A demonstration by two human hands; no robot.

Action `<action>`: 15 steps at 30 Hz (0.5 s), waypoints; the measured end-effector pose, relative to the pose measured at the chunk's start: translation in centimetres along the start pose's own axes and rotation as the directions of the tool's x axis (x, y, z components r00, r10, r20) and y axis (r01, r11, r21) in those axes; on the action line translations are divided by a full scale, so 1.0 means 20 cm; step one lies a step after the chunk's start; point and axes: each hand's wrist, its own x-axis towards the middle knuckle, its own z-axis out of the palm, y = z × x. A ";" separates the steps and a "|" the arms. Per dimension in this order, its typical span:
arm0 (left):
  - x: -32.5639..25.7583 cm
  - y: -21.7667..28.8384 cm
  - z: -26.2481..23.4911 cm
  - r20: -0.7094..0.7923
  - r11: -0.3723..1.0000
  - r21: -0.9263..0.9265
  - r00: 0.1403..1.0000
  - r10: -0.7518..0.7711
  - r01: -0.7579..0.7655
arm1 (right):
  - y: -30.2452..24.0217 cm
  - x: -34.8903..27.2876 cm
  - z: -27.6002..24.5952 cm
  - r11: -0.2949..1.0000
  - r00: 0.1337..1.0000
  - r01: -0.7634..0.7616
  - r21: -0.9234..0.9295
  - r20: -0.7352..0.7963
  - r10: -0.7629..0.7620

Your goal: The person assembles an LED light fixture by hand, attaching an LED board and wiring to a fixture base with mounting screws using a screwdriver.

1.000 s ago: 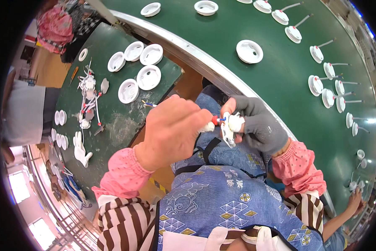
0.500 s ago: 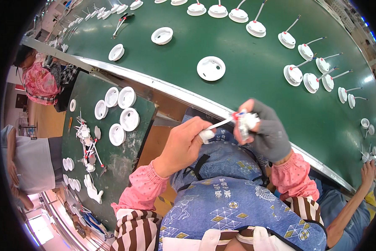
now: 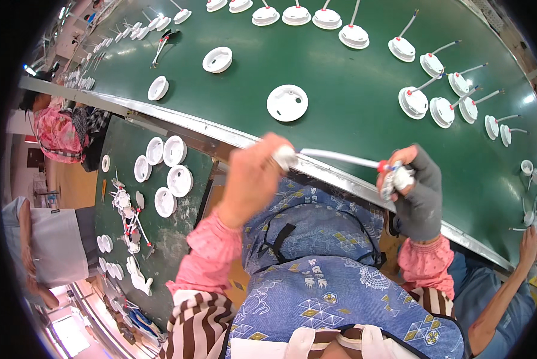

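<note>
A white cable [image 3: 340,156] runs nearly straight between my two hands, over the near edge of the green bench. My left hand [image 3: 244,179], bare and smeared by motion, is closed at the cable's left end; a white wad [image 3: 284,157] shows at its fingertips, and I cannot tell if it is a finger wrap or a part. My right hand [image 3: 423,194], in a grey fingerless glove, is closed around the other end. There a red grommet [image 3: 383,166] and a crumpled-looking white piece [image 3: 402,179] show between the fingers. A round white housing [image 3: 287,103] lies on the bench ahead.
Rows of white round fixtures [image 3: 413,103] with upright cables stand along the green bench [image 3: 232,99]. On the left side table lie several white cups [image 3: 174,151], a wired assembly [image 3: 125,209] and a white glove [image 3: 138,276]. A co-worker's arm [image 3: 507,293] reaches in at right.
My hands have moved apart, left hand up and leftward, right hand rightward. More of the cable now shows stretched between them. The view has shifted slightly.
</note>
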 end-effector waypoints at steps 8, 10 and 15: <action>0.45 -0.18 -0.16 0.493 0.747 0.423 0.822 0.286 -0.513 | -0.06 0.03 -0.10 0.981 0.984 0.120 0.150 0.114 -0.138; 0.44 -0.17 -0.12 0.435 0.866 0.398 0.893 0.112 -0.302 | 0.00 0.02 -0.13 0.962 0.978 0.174 0.209 0.079 -0.194; 0.16 -0.07 0.10 0.001 0.892 0.452 1.000 0.012 -0.012 | 0.04 0.07 -0.09 0.971 0.988 0.146 0.187 0.016 -0.152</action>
